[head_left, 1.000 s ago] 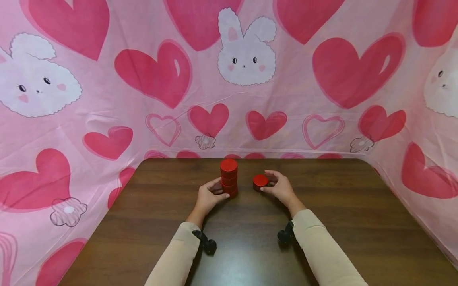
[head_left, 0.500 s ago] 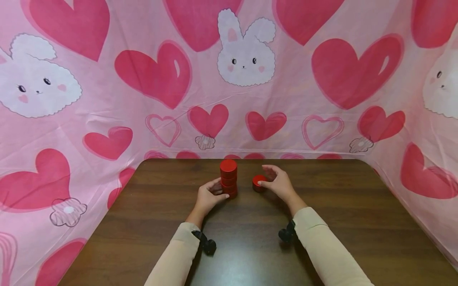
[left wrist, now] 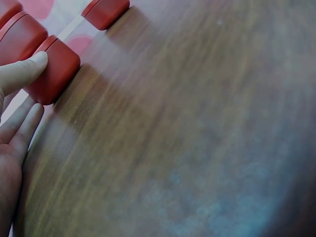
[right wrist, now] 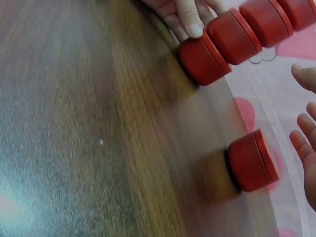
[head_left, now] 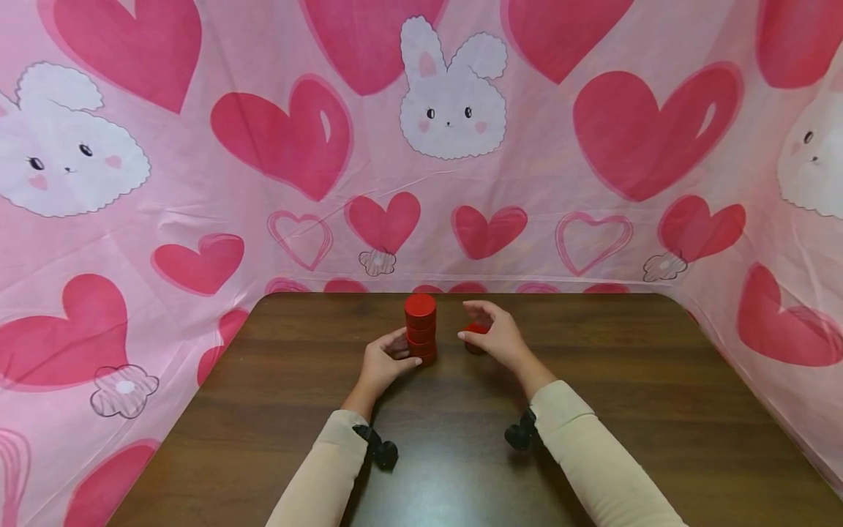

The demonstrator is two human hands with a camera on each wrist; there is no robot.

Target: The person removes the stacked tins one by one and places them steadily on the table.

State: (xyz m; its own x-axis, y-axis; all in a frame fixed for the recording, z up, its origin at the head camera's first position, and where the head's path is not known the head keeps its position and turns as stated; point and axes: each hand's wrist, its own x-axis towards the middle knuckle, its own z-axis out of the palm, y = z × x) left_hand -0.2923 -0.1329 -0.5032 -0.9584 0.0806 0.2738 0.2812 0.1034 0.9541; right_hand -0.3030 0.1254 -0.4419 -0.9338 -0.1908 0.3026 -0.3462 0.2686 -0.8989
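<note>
the left hand [head_left: 384, 360] pinches the base of the red stack [head_left: 421, 323]; the right hand [head_left: 500, 338], spread and empty, is near the lone red tin [right wrist: 252, 161] at right. though blurred, it seems light and stiff, best gripped round its sides.

No legible text — no labels; no numbers

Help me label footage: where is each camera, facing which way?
Head: head-worn, facing forward and down at the red stack; left hand, right hand, sleeves show.
Left wrist: on that wrist, facing across table toward the stack; left hand shows.
Right wrist: on that wrist, facing stack and lone piece; both hands show.
Wrist views share stack and lone piece.
</note>
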